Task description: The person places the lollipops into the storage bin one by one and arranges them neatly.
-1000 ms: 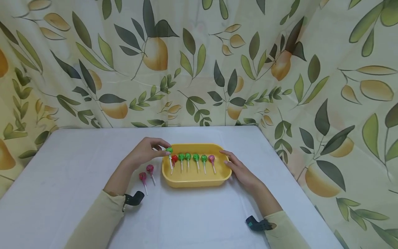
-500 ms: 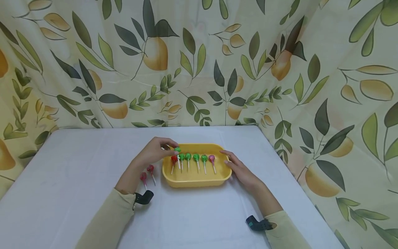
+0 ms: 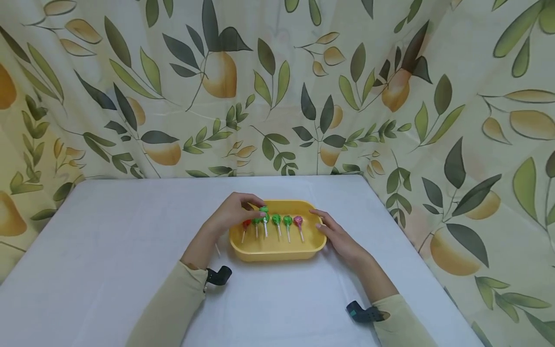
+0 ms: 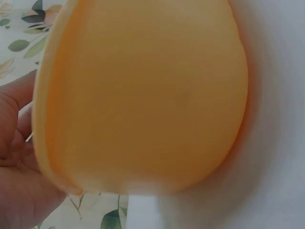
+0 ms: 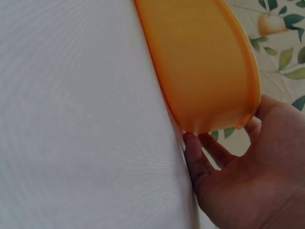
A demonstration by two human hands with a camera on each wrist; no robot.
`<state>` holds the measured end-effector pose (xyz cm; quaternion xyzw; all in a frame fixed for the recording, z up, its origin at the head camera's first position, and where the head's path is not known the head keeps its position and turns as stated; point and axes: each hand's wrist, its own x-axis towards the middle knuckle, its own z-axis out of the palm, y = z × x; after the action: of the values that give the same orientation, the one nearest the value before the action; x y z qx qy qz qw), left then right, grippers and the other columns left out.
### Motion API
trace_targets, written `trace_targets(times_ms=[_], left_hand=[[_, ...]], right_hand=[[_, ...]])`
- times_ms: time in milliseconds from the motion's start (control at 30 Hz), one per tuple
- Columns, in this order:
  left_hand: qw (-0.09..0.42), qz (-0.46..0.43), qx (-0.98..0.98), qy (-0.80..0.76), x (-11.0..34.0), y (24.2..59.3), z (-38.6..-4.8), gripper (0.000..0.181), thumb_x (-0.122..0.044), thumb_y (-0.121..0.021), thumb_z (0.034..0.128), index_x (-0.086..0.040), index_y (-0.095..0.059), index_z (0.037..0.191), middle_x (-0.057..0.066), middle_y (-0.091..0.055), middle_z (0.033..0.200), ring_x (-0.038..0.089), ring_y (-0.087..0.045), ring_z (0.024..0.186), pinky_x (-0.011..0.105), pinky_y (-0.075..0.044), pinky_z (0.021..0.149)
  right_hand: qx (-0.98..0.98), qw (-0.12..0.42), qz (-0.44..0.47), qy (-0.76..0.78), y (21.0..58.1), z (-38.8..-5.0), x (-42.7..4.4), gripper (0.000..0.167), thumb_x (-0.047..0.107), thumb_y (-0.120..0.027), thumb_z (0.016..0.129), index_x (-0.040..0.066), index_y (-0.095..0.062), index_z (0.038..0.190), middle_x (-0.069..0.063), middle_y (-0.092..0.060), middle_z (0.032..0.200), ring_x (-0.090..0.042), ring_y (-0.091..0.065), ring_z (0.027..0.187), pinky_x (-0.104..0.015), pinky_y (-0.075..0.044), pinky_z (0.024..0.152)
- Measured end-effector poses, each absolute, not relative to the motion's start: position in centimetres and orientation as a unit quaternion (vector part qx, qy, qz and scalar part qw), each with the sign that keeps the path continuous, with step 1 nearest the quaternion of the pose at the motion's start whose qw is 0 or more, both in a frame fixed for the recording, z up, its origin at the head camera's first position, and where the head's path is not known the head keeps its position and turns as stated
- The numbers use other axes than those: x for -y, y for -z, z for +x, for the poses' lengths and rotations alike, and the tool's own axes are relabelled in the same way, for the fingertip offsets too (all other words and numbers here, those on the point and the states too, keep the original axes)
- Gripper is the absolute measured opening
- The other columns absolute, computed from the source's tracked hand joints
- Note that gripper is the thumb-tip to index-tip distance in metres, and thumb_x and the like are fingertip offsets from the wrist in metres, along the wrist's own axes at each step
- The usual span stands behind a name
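Note:
A green lollipop (image 3: 264, 210) is pinched between the thumb and a finger of my left hand (image 3: 231, 212), over the left half of a yellow tray (image 3: 277, 256). Inside the tray stand or lie several lollipops in a row: a red lollipop (image 3: 246, 224) at the left, green ones in the middle, a pink lollipop (image 3: 298, 220) at the right. My right hand (image 3: 340, 238) grips the tray's right end, its fingers on the rim. In the left wrist view the tray's wall hides the held lollipop.
A white cloth covers the table (image 3: 130, 270). Left of the tray one lollipop stick (image 3: 218, 250) shows beside my left forearm, which hides the rest. A printed fruit-and-leaf curtain (image 3: 277, 96) hangs behind the table.
My left hand has moved right with the green lollipop, from the tray's left edge to above the green ones. Its forearm now covers the lollipops on the table. The right hand keeps its hold.

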<state>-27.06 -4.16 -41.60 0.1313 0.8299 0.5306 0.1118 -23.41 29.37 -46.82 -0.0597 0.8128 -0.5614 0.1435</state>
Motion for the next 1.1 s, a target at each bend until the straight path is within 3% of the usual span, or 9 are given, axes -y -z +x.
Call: trace_targets(times_ms=[267,700,1100], left_hand=[[0.112,0.145,-0.827,-0.531,2.4,42.0,-26.9,0.019,-0.018,-0.084,0.0891,-0.019,-0.081,0.108,-0.001,-0.072,0.108,0.024,-0.06,0.091,0.032,-0.052,0.071],[0.107,0.185,-0.827,-0.52,-0.4,42.3,-27.1,0.018,-0.014,-0.082,0.0907,-0.015,-0.08,0.108,-0.003,-0.072,0.103,0.022,-0.057,0.091,0.033,-0.047,0.081],[0.104,0.212,-0.818,-0.525,-2.6,43.3,-27.3,0.021,-0.017,-0.086,0.0872,-0.015,-0.081,0.107,-0.006,-0.074,0.101,0.02,-0.059,0.087,0.03,-0.048,0.076]], right_hand=[[-0.814,0.151,-0.057,0.558,46.8,-23.4,-29.3,0.043,0.044,-0.048,0.109,0.042,-0.044,0.152,0.004,-0.018,0.17,-0.027,-0.004,0.157,-0.056,-0.007,0.121],[-0.81,0.154,-0.062,0.563,46.8,-23.6,-29.4,0.043,0.041,-0.047,0.11,0.041,-0.044,0.153,0.002,-0.016,0.17,-0.028,-0.002,0.157,-0.056,-0.006,0.121],[-0.808,0.15,-0.074,0.565,46.7,-23.3,-29.6,0.044,0.035,-0.045,0.112,0.036,-0.042,0.155,0.002,-0.018,0.17,-0.026,-0.004,0.156,-0.056,-0.005,0.122]])
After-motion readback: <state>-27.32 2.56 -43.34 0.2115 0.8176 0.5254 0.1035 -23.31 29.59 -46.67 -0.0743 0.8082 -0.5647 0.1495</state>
